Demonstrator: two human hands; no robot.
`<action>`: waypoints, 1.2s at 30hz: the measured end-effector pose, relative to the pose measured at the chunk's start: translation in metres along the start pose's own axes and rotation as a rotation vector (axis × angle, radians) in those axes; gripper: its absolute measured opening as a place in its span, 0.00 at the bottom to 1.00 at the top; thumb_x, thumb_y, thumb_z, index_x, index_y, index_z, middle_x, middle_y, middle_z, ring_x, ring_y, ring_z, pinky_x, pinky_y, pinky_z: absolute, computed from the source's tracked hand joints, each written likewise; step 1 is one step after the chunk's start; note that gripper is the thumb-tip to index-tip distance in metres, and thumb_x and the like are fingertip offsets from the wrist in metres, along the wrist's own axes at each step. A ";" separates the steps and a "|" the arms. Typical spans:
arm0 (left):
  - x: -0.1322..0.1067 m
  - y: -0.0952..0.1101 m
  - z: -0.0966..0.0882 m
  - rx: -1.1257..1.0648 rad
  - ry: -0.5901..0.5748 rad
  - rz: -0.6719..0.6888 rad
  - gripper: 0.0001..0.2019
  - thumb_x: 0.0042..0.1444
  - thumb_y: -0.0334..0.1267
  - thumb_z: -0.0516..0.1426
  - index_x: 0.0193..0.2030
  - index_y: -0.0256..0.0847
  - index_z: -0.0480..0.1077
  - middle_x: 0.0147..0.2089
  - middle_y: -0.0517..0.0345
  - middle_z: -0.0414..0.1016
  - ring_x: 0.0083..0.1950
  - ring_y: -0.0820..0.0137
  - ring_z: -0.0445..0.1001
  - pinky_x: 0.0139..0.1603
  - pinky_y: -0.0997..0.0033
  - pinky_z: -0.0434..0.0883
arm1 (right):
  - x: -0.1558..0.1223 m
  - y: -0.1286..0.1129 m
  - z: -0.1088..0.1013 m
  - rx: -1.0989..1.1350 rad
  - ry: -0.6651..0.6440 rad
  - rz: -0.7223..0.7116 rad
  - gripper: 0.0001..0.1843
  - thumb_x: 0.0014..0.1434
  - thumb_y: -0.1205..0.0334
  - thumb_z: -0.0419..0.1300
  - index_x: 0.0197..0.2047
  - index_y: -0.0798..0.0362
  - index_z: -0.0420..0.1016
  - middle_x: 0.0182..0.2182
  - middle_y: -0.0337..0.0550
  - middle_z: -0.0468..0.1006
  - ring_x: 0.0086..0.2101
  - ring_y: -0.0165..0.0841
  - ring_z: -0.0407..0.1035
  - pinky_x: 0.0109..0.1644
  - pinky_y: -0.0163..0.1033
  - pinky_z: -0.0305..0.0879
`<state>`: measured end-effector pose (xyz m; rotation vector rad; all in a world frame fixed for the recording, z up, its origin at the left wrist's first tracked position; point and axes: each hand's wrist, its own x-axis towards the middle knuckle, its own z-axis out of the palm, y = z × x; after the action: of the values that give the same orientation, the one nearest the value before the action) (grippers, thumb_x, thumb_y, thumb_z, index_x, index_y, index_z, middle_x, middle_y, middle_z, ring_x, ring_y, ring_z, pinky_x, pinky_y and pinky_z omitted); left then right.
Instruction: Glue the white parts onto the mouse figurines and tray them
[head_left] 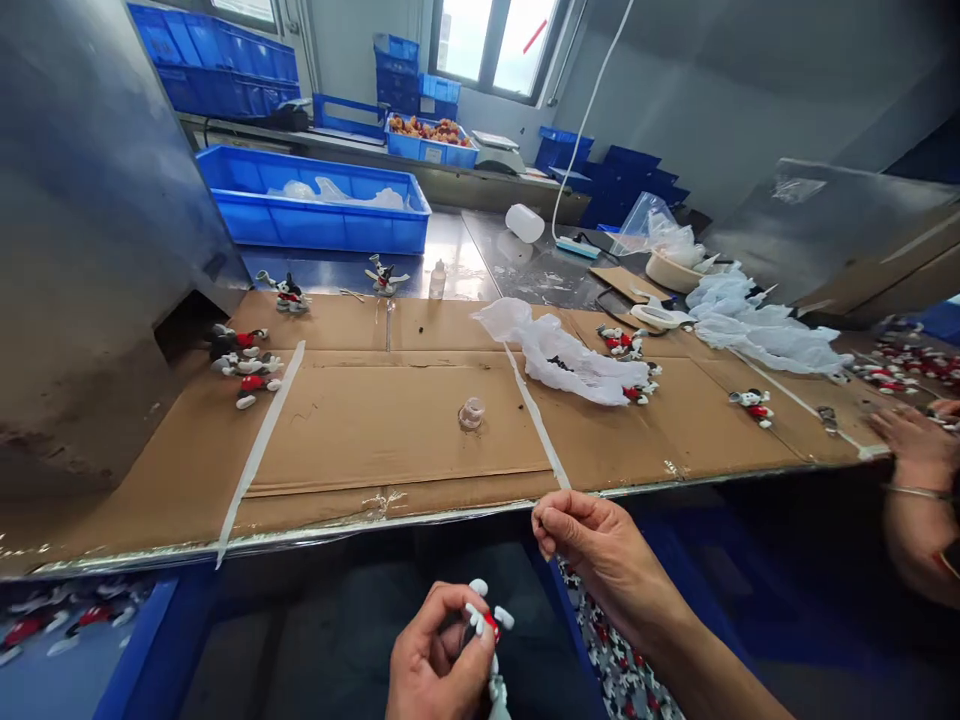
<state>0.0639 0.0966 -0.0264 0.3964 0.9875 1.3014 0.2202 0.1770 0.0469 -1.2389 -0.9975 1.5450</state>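
Observation:
My left hand [435,655] is closed around a small cartoon mouse figurine [489,622] in red, white and black, held low in front of the table. My right hand [596,540] is at the table's front edge with thumb and fingers pinched; whatever is between them is too small to make out. Beneath my right forearm, a bin holds many figurines [619,665]. A small round pot [472,413] stands on the cardboard [360,430] ahead. To its right lies a crumpled white plastic bag [600,385] with small black pieces [559,362] on it.
More figurines stand or lie at the left [255,385] and right [752,407]. Behind are a small bottle [437,280] and a blue crate [322,238]. A metal housing [75,250] bounds the left side. At far right a co-worker's hand [919,435] rests near figurines.

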 end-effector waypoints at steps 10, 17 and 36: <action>-0.010 0.017 0.014 0.146 -0.122 -0.100 0.14 0.50 0.47 0.67 0.31 0.37 0.74 0.23 0.65 0.63 0.19 0.83 0.57 0.20 0.81 0.51 | -0.028 0.030 0.010 -0.105 -0.113 0.100 0.15 0.55 0.54 0.71 0.25 0.55 0.76 0.25 0.36 0.67 0.29 0.30 0.55 0.35 0.35 0.53; -0.010 0.022 0.009 0.299 -0.110 -0.006 0.10 0.55 0.45 0.64 0.32 0.41 0.79 0.29 0.64 0.61 0.22 0.82 0.50 0.20 0.75 0.47 | -0.032 0.031 0.013 -0.088 -0.162 0.119 0.16 0.55 0.54 0.71 0.24 0.55 0.77 0.25 0.37 0.69 0.29 0.30 0.57 0.35 0.35 0.55; -0.012 0.021 0.004 0.242 -0.099 -0.025 0.08 0.55 0.43 0.65 0.30 0.42 0.78 0.28 0.63 0.62 0.24 0.79 0.51 0.23 0.73 0.50 | -0.033 0.029 0.012 -0.033 -0.199 0.236 0.11 0.57 0.54 0.69 0.34 0.55 0.83 0.26 0.38 0.71 0.29 0.28 0.60 0.35 0.33 0.56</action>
<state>0.0548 0.0924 -0.0040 0.6263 1.0658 1.1312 0.2071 0.1363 0.0307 -1.2801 -1.0346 1.8706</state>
